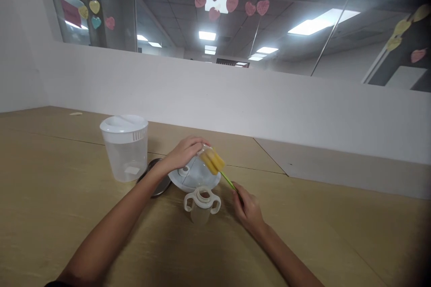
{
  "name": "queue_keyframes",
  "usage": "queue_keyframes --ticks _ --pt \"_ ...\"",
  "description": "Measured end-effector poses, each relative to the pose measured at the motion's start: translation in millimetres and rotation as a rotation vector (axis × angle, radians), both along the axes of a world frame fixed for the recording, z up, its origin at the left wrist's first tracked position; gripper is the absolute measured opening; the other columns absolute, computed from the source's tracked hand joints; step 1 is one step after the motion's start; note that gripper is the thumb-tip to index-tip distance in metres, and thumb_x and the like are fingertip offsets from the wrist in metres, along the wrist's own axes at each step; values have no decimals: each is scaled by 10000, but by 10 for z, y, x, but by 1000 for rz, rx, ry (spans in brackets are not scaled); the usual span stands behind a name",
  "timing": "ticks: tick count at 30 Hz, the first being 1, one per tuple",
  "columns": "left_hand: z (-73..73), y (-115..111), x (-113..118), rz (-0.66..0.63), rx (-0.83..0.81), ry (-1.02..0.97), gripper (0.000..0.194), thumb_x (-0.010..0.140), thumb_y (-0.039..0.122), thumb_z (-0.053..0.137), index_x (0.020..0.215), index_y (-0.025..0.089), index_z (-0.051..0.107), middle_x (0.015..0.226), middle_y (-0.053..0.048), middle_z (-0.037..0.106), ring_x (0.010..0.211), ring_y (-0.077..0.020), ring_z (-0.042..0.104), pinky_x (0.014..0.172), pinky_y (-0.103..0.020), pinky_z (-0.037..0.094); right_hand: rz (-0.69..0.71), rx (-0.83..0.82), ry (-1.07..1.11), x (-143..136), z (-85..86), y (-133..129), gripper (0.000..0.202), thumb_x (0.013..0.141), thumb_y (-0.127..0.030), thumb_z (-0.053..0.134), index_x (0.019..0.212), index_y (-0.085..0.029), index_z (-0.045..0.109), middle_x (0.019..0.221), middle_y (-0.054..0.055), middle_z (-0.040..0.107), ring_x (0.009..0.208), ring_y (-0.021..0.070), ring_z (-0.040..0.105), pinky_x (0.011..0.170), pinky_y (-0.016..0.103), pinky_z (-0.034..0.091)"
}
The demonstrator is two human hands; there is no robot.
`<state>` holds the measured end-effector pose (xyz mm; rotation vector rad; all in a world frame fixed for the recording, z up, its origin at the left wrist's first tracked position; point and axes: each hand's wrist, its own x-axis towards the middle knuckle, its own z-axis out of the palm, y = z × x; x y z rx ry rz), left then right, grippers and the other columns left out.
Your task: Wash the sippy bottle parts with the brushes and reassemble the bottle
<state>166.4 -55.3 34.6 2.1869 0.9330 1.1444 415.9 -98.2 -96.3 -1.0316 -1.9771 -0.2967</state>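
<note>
My right hand is closed round the green handle of a brush with a yellow sponge head. The sponge meets a small clear cup, partly hidden by fingers, and my left hand is wrapped round that cup. Under them lies a whitish bowl with a small white ring-shaped part in it. Nearer to me, a bottle with two white handles stands upright, its top open. A dark round metal plate or lid lies left of the bowl, partly behind my left forearm.
A tall translucent bucket with a white lid stands on the wooden table, left of the bowl. A white wall with a window above it rises behind the table. A small pale scrap lies at the back left.
</note>
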Motion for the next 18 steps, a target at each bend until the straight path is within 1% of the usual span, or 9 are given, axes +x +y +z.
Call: queue_keyframes --ticks 2,3,5,8,10,12,14,16,18 --pt "-19 -49 55 9 62 30 371 814 218 331 1008 169 644 1059 -51 620 1012 -202 531 854 -287 431 -18 56 -30 2 -20 -7 293 891 -211 355 1089 -140 560 932 111 692 757 179 670 649 260 527" --pt "-30 -77 75 1 71 59 363 830 231 331 1025 172 632 1065 -51 617 1002 -197 533 846 -280 429 -27 79 -51 8 -29 -7 295 893 -204 356 1101 -138 555 936 112 692 747 175 671 641 256 526" --pt "-52 -134 100 -42 25 131 373 875 291 302 1058 180 606 1062 -50 618 921 -181 558 768 -264 446 -15 125 -111 22 -46 -5 296 894 -194 363 1118 -138 548 923 108 695 693 159 669 611 242 520" --pt "-65 -194 95 -98 -88 231 459 918 389 204 1080 176 576 956 -50 636 720 -150 575 635 -252 445 25 194 -146 30 -57 -7 289 891 -177 380 1129 -141 539 900 98 699 637 142 658 566 224 500" --pt "-47 -216 65 -115 -83 281 452 918 414 229 1106 171 561 967 -59 633 745 -155 579 674 -262 445 52 197 -101 17 -46 -16 275 889 -172 388 1116 -147 542 903 93 696 653 143 655 572 223 493" --pt "-6 -236 27 -166 -14 343 384 896 386 351 1168 182 531 1082 -70 605 904 -177 567 784 -277 431 91 93 0 -13 -19 -34 246 891 -199 395 1066 -161 564 886 73 692 679 148 648 597 226 491" --pt "45 -264 -3 -257 88 384 369 848 286 470 1206 203 507 1174 -68 562 1040 -187 518 880 -289 398 127 -86 160 -63 20 -62 221 894 -261 401 959 -171 592 804 43 674 672 152 626 594 227 482" --pt "99 -297 -18 -334 188 369 374 801 180 518 1172 221 534 1190 -56 550 1079 -178 500 924 -295 377 151 -226 338 -124 60 -93 246 886 -333 416 842 -173 598 687 14 619 619 146 580 552 223 456" --pt "153 -318 -41 -354 231 330 353 781 147 532 1123 228 570 1183 -44 559 1073 -172 507 921 -295 385 177 -286 465 -172 90 -119 286 863 -391 441 767 -171 596 614 -3 556 573 136 526 518 221 422"
